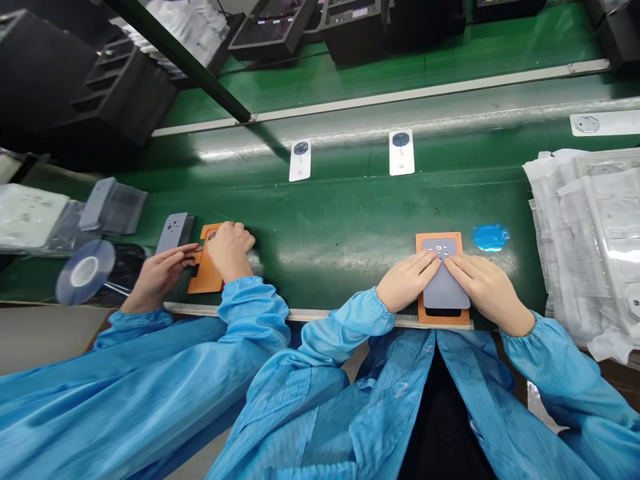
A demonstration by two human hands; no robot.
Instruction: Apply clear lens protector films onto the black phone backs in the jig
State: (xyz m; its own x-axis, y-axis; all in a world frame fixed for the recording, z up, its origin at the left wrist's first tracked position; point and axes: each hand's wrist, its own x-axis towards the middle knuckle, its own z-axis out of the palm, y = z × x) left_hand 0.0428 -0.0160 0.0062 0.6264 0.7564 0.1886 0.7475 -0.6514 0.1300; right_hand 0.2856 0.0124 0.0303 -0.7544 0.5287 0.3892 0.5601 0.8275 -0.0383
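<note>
An orange fixture plate lies at the table's front edge before me. On it is a grey phone back cover with small holes near its top; a dark strip of the plate shows below the cover. My left hand grips the cover's upper left side, its fingers closed together and their tips on the surface. From the opposite side my right hand holds the cover, fingertips almost meeting those of the left by the holes. Both thumbs are largely hidden. A blue film piece lies to the right of the plate.
At left, a co-worker's hands work at another orange plate, near grey covers and a tape roll. White cards lie farther back. Wrapped plastic trays are stacked at right. Black bins stand behind.
</note>
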